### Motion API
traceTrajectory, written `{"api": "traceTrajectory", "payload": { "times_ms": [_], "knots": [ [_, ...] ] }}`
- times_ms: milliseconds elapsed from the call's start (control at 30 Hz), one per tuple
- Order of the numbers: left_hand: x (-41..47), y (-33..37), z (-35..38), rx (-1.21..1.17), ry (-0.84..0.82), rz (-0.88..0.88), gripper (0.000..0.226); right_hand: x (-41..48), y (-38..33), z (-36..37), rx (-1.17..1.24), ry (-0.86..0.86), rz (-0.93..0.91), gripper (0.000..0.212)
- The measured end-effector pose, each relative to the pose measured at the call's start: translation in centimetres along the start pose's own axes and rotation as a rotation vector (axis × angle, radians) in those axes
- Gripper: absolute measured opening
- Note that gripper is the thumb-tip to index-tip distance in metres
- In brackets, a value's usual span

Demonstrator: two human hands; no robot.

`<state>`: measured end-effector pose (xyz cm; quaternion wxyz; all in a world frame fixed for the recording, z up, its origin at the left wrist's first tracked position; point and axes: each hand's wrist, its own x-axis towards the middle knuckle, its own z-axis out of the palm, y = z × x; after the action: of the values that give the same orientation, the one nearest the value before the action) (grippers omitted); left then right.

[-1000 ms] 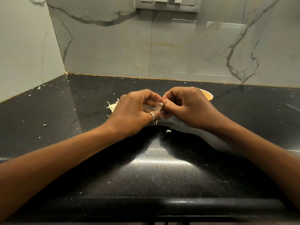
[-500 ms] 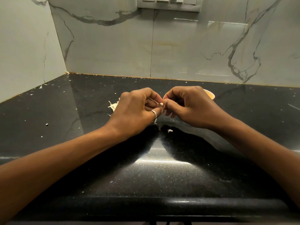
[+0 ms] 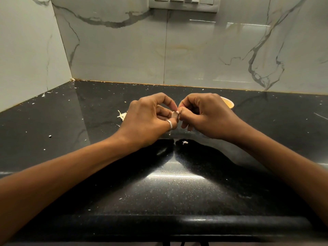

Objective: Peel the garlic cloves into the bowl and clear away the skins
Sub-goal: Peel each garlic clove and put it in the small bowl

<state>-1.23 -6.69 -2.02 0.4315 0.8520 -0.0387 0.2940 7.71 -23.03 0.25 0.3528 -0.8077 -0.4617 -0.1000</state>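
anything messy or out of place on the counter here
Yes: garlic skin litters the black counter. A pile of skins peeks out behind the left hand, a flake sits nearer the front edge, and specks are scattered toward the left wall.

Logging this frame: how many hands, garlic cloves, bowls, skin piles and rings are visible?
Hands: 2 (left hand, right hand)
Garlic clove: 1, pinched between both hands
Bowl: 1, mostly hidden behind the right hand
Pile of skins: 1
Ring: 1, on the left hand
Total: 6
Scattered flecks not counted.
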Motion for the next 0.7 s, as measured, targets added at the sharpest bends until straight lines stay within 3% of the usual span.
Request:
{"api": "traceTrajectory", "payload": {
  "times_ms": [400, 700],
  "knots": [
    [0.0, 0.5, -0.5, -0.164, -0.091, -0.106, 0.022, 0.1, -0.3, -0.2, 0.073, -0.019, 0.087, 0.015],
    [0.5, 1.1, -0.7, -0.374, 0.006, -0.209, 0.029, 0.1, 0.4, -0.4, 0.056, -0.051, 0.142, 0.018]
  ]
}}
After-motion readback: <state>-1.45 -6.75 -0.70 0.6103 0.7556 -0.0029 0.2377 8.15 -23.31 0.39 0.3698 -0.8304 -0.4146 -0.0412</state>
